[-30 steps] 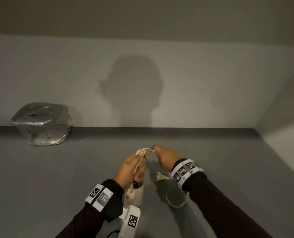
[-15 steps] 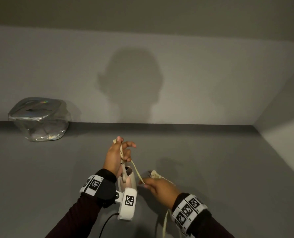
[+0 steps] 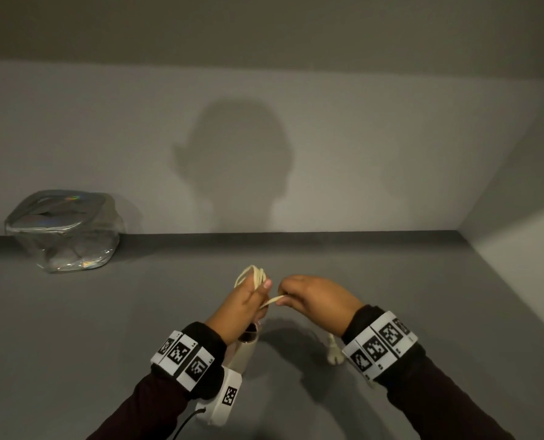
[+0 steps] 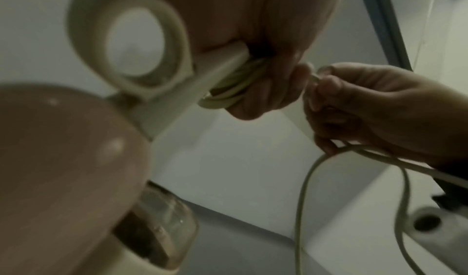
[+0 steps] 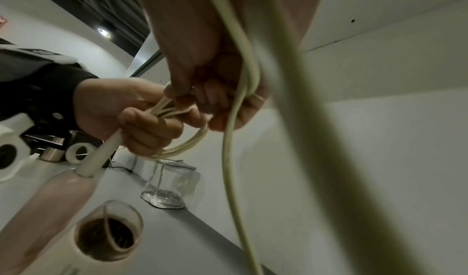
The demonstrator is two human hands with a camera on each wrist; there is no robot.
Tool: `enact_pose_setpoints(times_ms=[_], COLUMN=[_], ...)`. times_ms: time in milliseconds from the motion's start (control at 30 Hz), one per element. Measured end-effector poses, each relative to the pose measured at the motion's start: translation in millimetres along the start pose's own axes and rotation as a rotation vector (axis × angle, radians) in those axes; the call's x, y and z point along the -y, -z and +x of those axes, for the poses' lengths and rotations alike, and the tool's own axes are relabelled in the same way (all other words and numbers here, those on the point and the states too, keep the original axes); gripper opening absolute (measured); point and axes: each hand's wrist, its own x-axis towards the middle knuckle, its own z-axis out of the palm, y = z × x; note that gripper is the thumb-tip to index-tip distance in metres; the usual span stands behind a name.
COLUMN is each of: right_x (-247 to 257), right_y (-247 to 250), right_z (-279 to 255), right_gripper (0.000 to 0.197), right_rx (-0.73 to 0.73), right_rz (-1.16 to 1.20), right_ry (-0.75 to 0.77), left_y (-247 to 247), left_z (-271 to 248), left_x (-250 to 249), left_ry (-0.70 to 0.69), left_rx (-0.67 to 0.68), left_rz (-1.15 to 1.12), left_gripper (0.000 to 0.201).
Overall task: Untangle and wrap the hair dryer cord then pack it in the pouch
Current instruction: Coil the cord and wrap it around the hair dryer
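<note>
A cream hair dryer point(image 3: 246, 347) hangs nozzle-down under my left hand point(image 3: 243, 301), which grips its handle point(image 5: 100, 155) together with several loops of the cream cord point(image 3: 254, 276). My right hand point(image 3: 311, 298) is just to the right and pinches the cord's free run point(image 3: 273, 300) close to the left thumb. From the right hand the cord drops in a loop point(image 4: 302, 199) towards the plug point(image 3: 334, 355), which lies on the grey surface below my right wrist. In the left wrist view the loops point(image 4: 234, 87) lie against the handle. The clear pouch point(image 3: 64, 230) stands at the far left by the wall.
The grey tabletop point(image 3: 423, 296) meets a back wall and a right side wall point(image 3: 518, 249). The pouch point(image 5: 169, 185) is well away from both hands, to the left. Open grey surface lies between it and the dryer.
My right hand has come up from low at the front to beside the left hand, bringing the cord with it. More loops now stick out above the left hand.
</note>
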Motion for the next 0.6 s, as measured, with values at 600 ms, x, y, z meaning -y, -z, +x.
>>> enact_pose_setpoints(times_ms=[600], right_x=[-17.3], right_y=[-2.8], right_z=[28.4], right_gripper=[0.022], right_rx=[0.008], right_rz=[-0.305], right_ry=[0.002], left_y=[7.1], left_z=[-12.4], left_x=[-5.9], left_ry=[0.181], left_rx=[0.183], left_rz=[-0.098], left_gripper=[0.026])
